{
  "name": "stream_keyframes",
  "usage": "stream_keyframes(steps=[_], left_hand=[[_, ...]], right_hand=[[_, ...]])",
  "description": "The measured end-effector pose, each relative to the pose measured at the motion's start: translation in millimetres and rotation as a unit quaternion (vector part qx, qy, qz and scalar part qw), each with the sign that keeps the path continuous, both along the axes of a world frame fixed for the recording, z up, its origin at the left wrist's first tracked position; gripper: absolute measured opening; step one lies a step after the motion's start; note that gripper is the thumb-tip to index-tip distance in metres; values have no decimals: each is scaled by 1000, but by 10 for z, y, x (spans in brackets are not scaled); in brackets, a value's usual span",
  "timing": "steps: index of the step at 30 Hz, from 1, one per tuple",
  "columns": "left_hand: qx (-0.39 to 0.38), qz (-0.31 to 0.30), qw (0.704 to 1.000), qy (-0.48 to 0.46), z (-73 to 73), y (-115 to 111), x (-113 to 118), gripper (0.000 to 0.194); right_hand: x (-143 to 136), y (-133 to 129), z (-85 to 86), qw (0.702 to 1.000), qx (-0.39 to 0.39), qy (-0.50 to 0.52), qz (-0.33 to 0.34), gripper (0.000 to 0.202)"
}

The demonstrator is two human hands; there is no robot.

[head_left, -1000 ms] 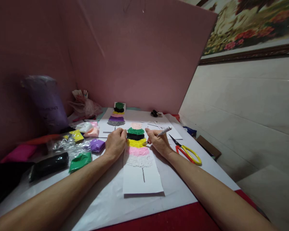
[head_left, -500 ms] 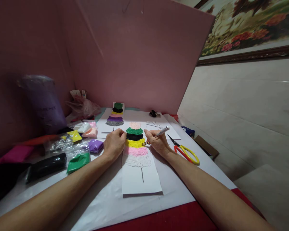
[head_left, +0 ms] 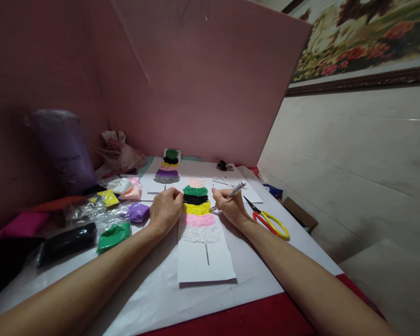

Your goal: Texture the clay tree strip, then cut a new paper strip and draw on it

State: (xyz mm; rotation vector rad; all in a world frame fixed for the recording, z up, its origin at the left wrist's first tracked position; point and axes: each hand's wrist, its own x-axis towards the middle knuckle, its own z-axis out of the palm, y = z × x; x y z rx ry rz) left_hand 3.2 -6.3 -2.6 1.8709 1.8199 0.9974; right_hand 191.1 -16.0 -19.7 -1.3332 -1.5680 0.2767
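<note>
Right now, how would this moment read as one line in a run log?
Right hand: holding fork, tines at yellow band | Left hand: curled at left edge of banded sheet | Scissors: beside right hand

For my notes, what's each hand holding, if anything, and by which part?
The right hand holds a pronged tool by its handle; whether the left hand holds anything is unclear.

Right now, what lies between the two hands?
In the head view: the colour-banded card, with the fork's tines at its yellow band.
</note>
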Motion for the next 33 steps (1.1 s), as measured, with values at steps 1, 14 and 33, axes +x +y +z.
stream_keyframes(steps=[1, 14, 33], left_hand=[[0, 0, 1000, -1, 2, -2, 0, 20], [2, 7, 1000, 1, 21, -16, -1, 21], [3, 9, 1000, 6, 24, -24, 0, 22]], right_hand=[[4, 6, -4, 1000, 1, -2, -5, 49], [-17, -23, 42, 998, 27, 56, -32, 47], [-18, 18, 12, 999, -21, 36, -19, 47]])
